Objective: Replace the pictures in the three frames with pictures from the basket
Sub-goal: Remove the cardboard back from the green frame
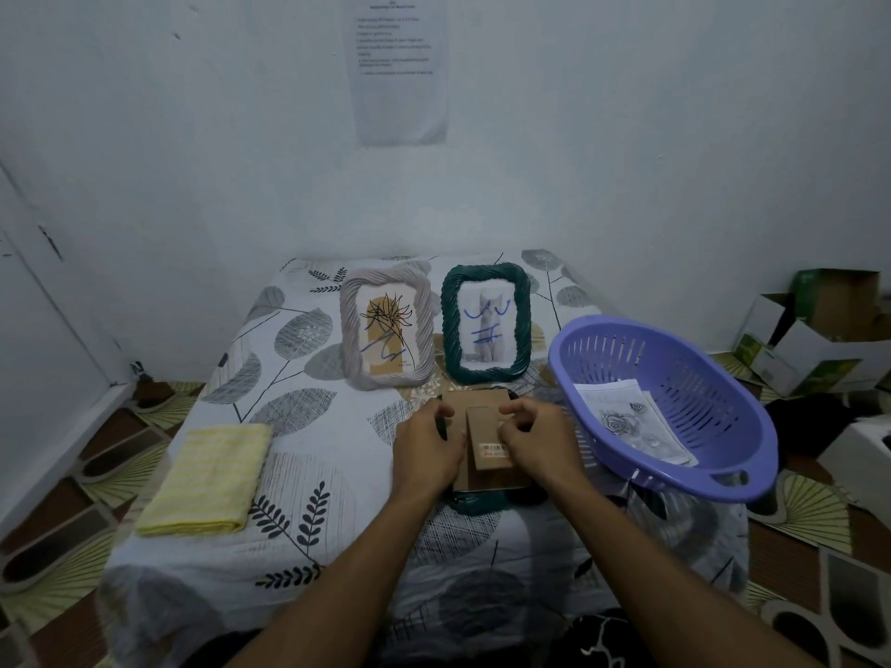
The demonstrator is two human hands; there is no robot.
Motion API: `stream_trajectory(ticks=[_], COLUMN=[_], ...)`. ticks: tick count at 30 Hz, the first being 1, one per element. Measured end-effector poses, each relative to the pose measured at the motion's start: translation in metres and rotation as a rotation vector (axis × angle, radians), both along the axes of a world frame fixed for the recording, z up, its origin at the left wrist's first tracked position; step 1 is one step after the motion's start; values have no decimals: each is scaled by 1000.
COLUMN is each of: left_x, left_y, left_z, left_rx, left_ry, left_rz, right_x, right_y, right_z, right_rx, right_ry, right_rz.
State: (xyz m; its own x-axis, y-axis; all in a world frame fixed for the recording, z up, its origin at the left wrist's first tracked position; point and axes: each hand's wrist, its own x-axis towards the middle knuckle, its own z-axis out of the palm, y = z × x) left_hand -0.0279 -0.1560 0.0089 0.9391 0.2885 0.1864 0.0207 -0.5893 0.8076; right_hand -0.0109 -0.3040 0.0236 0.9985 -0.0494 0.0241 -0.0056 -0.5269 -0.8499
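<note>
A dark green frame [482, 499] lies face down in front of me, its brown cardboard back [475, 407] showing with a folded stand [487, 436]. My left hand [426, 443] rests curled on the frame's left edge. My right hand [535, 436] pinches the stand's right side with curled fingers. Two more frames lean upright behind: a grey one [385, 327] with a plant print and a dark green one [486, 325] with a cat picture, both scribbled in blue. The purple basket [723, 378] at right holds loose pictures [631, 421].
A folded yellow cloth [209, 477] lies at the table's left. The leaf-patterned tablecloth [313, 547] covers the low table. Cardboard boxes [819, 330] sit on the floor at right. A printed sheet [398, 65] hangs on the wall behind.
</note>
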Motion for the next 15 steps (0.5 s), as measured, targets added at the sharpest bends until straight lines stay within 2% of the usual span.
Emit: stream_trajectory(ticks=[3, 13, 15], left_x=[0, 8, 10], left_y=[0, 8, 9], left_z=[1, 15, 15], left_rx=[-29, -505, -541], left_ry=[-16, 92, 126], left_rz=[2, 47, 39], right_x=[0, 3, 4], right_y=[0, -1, -1], right_z=[-2, -3, -4], right_rx=[-4, -13, -2], right_ry=[-9, -7, -9], right_rz=[-9, -2, -1])
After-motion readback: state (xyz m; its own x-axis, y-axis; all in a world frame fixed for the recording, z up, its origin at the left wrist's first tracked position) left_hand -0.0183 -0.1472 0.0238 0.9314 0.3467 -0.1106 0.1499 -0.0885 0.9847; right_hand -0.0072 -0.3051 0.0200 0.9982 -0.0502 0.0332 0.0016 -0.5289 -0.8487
